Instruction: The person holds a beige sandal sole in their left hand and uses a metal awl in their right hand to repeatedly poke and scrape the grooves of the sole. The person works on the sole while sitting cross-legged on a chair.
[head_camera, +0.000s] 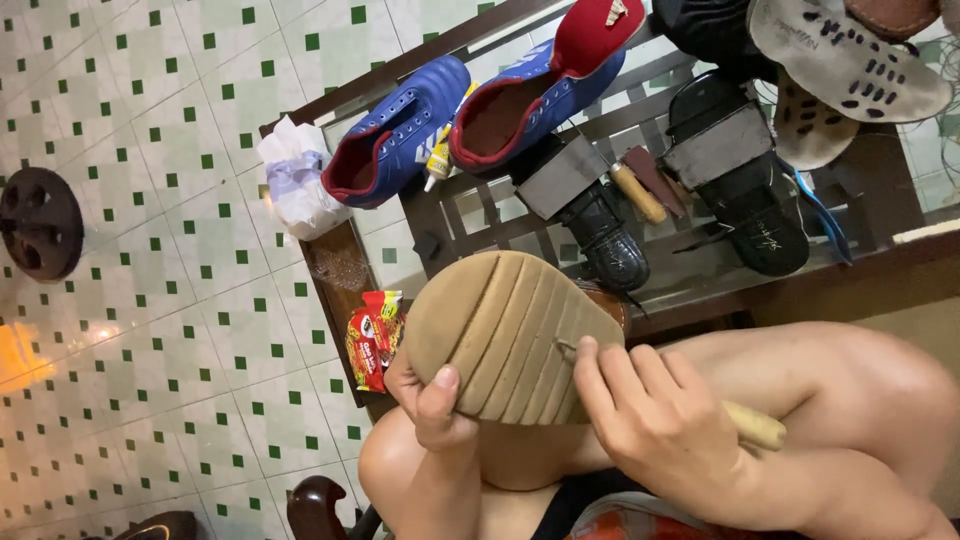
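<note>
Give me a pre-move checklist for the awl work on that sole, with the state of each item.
1. Left hand grips the sole, thumb on its ridged face: ok.
2. Right hand holds the awl by its wooden handle: ok.
3. Awl tip at the sole's edge: ok; depth cannot tell.
4. Left fingers clear of the tip: ok for the thumb; fingers behind the sole, cannot tell.
5. Sole propped over the knees: ok.
</note>
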